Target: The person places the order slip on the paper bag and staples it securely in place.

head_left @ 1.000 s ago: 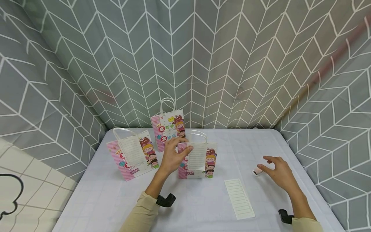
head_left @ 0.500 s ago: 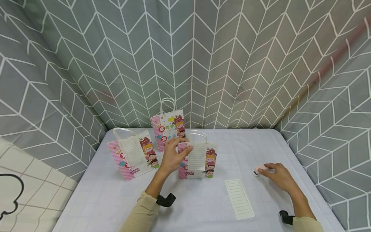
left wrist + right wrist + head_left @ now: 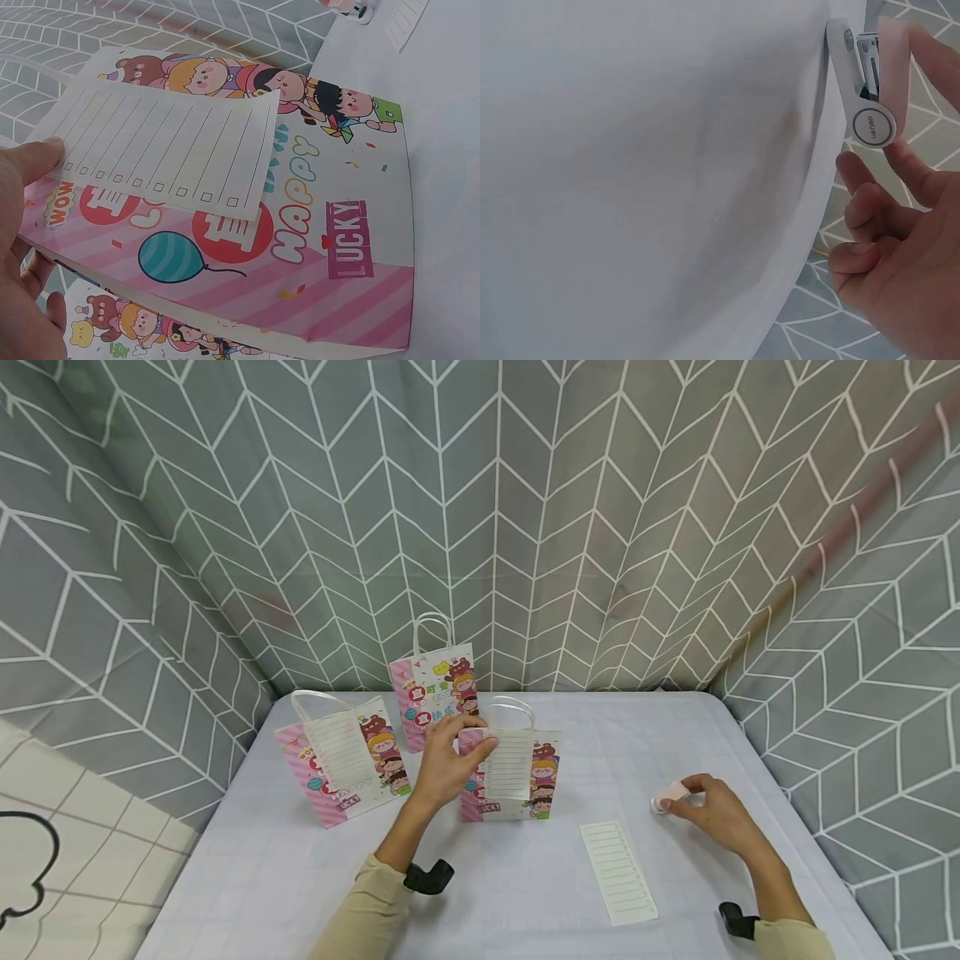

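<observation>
My left hand (image 3: 446,767) pinches the top edge of a cartoon-printed paper gift bag (image 3: 546,772), thumb in front and fingers behind. Under the thumb, a lined checklist slip (image 3: 172,142) lies against the bag's front, its lower end standing off slightly in the left wrist view. Over at the right, my right hand (image 3: 716,814) holds a small pink and white stapler (image 3: 670,795) between thumb and forefinger. The right wrist view shows the stapler's pink arm (image 3: 895,75) spread from its white base, the other fingers curled below it.
Left of the held bag stands a matching bag (image 3: 386,752) with a checklist slip (image 3: 341,747) on its front. A third bag (image 3: 420,693) is behind, without a slip on its front. One loose slip (image 3: 618,872) lies on the white tablecloth between the hands. A patterned curtain (image 3: 525,527) surrounds the table.
My right hand has come down onto the stapler and taken it between thumb and forefinger; the stapler is now tilted up. My left hand and the bags have stayed put.
</observation>
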Available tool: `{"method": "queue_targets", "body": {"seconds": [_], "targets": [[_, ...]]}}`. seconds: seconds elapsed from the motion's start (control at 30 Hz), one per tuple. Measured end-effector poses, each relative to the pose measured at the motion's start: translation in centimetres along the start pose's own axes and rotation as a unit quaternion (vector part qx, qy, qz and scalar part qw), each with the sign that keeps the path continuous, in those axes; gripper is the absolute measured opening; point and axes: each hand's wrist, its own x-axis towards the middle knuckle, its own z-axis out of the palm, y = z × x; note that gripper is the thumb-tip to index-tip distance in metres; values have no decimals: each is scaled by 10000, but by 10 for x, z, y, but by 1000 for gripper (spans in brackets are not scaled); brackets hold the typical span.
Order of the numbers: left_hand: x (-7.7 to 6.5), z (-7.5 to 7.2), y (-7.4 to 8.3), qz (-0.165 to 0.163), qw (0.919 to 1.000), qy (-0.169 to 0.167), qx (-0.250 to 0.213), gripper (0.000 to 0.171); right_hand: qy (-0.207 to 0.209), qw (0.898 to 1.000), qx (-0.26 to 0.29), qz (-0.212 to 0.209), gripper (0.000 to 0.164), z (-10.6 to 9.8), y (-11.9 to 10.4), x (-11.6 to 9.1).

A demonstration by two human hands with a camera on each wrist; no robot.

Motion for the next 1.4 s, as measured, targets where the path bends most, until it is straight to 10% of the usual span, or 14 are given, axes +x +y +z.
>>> {"method": "queue_targets", "body": {"seconds": [1.4], "targets": [[-2,0,2,-313,9995,-20,-29,24,-38,9975,480,-522,70,12,-54,15]]}}
